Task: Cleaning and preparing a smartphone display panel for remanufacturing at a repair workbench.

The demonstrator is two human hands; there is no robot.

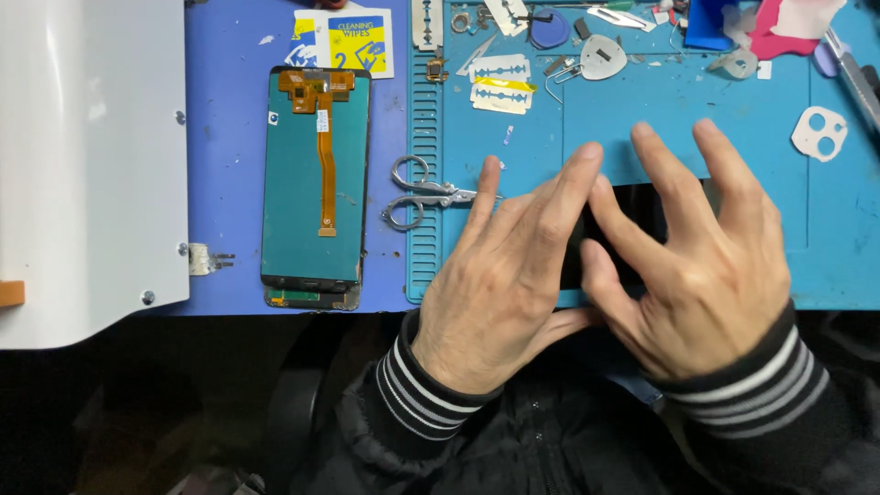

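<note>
Both hands rest over a black phone screen [642, 215] lying on the teal work mat [825, 238]. My left hand [509, 280] lies flat with fingers spread across the screen's left part. My right hand [701, 261] covers its right part, fingers splayed upward, thumb pressing the glass. Most of the black screen is hidden under the hands. A detached display panel [312, 183] with an orange flex cable [325, 147] lies face down on the blue mat to the left.
Small scissors [417, 192] lie just left of my left hand. Razor blades [502, 82], picks, tweezers and scraps crowd the mat's far edge. A white camera-lens frame [819, 133] sits at right. A white machine housing [87, 165] fills the left side.
</note>
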